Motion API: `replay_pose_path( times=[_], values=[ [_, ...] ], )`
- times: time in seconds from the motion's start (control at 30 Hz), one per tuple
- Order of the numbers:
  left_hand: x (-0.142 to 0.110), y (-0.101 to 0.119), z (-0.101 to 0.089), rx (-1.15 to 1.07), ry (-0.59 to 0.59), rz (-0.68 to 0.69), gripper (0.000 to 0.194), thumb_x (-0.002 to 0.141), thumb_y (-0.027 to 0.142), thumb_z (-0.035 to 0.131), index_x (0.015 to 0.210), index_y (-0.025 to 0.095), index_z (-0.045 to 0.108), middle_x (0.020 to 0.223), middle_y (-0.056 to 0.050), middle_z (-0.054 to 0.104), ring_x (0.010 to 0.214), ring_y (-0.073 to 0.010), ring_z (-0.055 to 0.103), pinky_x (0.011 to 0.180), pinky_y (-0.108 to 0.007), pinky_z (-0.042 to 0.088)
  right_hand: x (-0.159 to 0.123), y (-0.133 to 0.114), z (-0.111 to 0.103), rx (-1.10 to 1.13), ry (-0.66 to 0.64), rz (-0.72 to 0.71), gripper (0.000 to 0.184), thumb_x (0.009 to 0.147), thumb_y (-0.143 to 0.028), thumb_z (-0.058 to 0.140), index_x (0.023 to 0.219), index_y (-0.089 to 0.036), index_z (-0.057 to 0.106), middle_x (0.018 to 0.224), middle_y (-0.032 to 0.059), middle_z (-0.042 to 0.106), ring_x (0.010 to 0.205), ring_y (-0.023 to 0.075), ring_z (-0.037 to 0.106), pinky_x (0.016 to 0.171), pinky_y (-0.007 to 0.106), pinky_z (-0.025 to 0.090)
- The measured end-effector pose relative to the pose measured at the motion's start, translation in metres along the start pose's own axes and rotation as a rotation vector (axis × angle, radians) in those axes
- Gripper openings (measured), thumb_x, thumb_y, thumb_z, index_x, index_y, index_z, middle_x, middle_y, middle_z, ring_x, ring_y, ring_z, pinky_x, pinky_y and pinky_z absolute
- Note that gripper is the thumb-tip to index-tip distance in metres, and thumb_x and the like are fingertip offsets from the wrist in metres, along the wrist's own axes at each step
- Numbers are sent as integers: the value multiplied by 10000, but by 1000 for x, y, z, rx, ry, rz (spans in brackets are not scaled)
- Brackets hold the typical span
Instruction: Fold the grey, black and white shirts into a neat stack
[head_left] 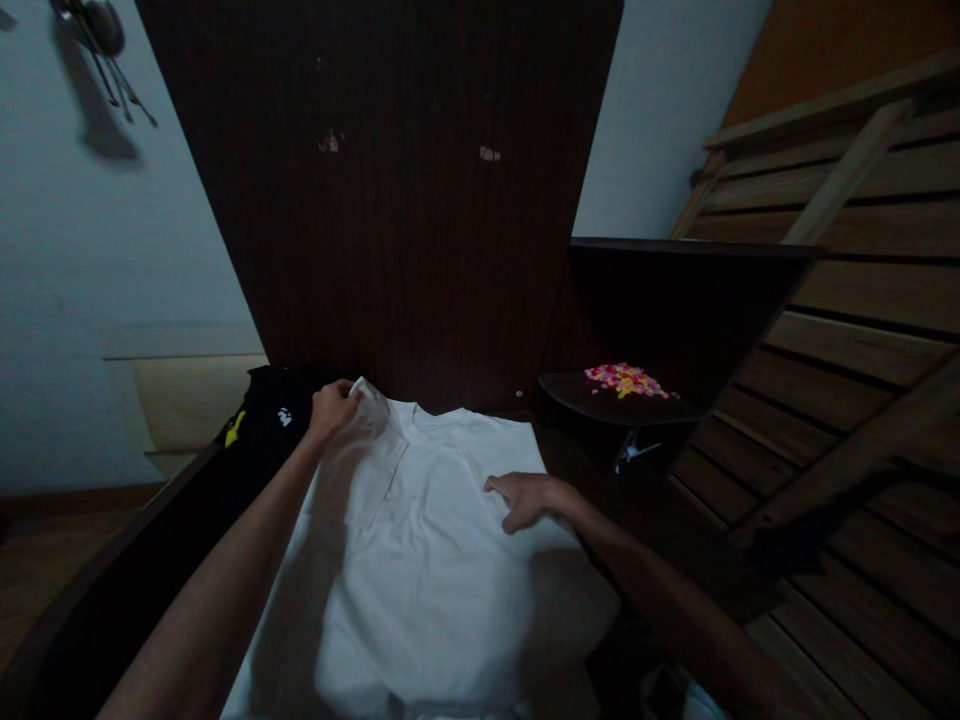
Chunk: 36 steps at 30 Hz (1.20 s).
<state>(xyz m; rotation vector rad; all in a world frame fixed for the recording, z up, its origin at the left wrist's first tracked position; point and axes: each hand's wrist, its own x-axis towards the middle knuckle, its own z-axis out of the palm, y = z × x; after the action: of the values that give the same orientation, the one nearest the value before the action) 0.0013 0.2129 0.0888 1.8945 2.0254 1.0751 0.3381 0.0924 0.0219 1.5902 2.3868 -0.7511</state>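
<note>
A white T-shirt (431,560) lies spread out before me, its neckline at the far end and its lower part running toward me. At the far left corner of the shirt, my left hand (335,410) is closed, pinching the edge of the cloth by a folded-over sleeve. My right hand (525,500) rests on the right side of the shirt front, thumb and fingers apart. Left of my left hand lies a black garment (262,415) with a white print and a yellow patch.
A tall dark wooden panel (420,220) stands behind the shirt. To the right, a curved corner shelf (592,402) bears a pile of small pink, red and yellow pieces (626,380). Wooden slats (885,290) line the right side. A dark raised edge (127,560) runs along the left.
</note>
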Motion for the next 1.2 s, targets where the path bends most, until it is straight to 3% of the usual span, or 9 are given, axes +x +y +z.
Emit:
replay_pose_path(
  times=[0.07, 0.1, 0.2, 0.27, 0.6, 0.87, 0.97, 1.1, 1.2],
  values=[
    [0, 0, 0, 5, -5, -6, 253, 796, 256, 599, 980, 162, 744, 1011, -116, 752, 963, -267, 696, 832, -283, 501, 6, 20, -11, 145, 13, -12, 503, 725, -379, 686, 1190, -193, 644, 1043, 54, 713, 937, 204, 665, 763, 247, 485],
    [0, 0, 0, 6, -6, -5, 254, 794, 256, 599, 979, 161, 744, 1009, -117, 752, 963, -269, 695, 833, -286, 501, 10, 32, -16, 179, 124, 27, 355, 810, -376, 606, 1097, -181, 683, 1039, 58, 714, 947, 192, 661, 760, 234, 477],
    [2, -2, 1, 5, -5, 11, 253, 789, 269, 597, 967, 168, 747, 993, -114, 756, 950, -269, 696, 822, -285, 502, 29, 64, -24, 127, 550, 359, 315, 883, -342, 544, 1085, -135, 667, 1101, 120, 694, 1023, 208, 642, 806, 244, 458],
    [3, -3, 0, 12, -11, 9, 250, 784, 280, 600, 953, 170, 749, 985, -114, 757, 940, -268, 698, 808, -281, 503, 41, 81, -25, 125, 673, 530, 361, 880, -343, 559, 1142, -108, 643, 1143, 160, 674, 1067, 231, 633, 815, 253, 461],
    [3, -3, -2, 45, -39, 22, 280, 796, 286, 590, 982, 146, 747, 1028, -127, 747, 975, -274, 691, 815, -274, 496, 74, 118, -34, 356, 732, 634, 105, 702, -143, 662, 772, -137, 740, 864, 125, 741, 912, 244, 697, 680, 234, 499],
    [4, 2, -4, 59, -68, -4, 319, 818, 367, 596, 980, 146, 757, 989, -127, 755, 949, -274, 696, 770, -261, 495, 73, 105, -41, 650, 840, 580, 25, 680, -156, 647, 658, -151, 657, 622, 20, 667, 696, 160, 674, 569, 186, 470],
    [5, 8, -5, 102, -97, -31, 307, 798, 377, 623, 955, 158, 771, 931, -114, 763, 891, -269, 704, 710, -245, 487, 67, 92, -46, 777, 839, 529, 140, 674, -181, 679, 576, -156, 582, 488, -24, 566, 520, 118, 591, 479, 179, 439],
    [5, 23, -3, 151, -134, 54, 312, 807, 409, 603, 888, 168, 783, 844, -96, 765, 854, -263, 702, 688, -242, 469, 60, 68, -58, 908, 816, 438, 276, 695, -168, 693, 520, -181, 481, 387, -75, 438, 381, 76, 465, 401, 171, 408],
    [-2, 42, 4, 144, -159, 137, 300, 825, 385, 577, 873, 171, 782, 861, -98, 765, 875, -255, 697, 707, -246, 462, 61, 42, -68, 972, 799, 350, 254, 728, -123, 664, 559, -182, 483, 401, -82, 458, 365, 68, 467, 395, 164, 431]
  ],
)
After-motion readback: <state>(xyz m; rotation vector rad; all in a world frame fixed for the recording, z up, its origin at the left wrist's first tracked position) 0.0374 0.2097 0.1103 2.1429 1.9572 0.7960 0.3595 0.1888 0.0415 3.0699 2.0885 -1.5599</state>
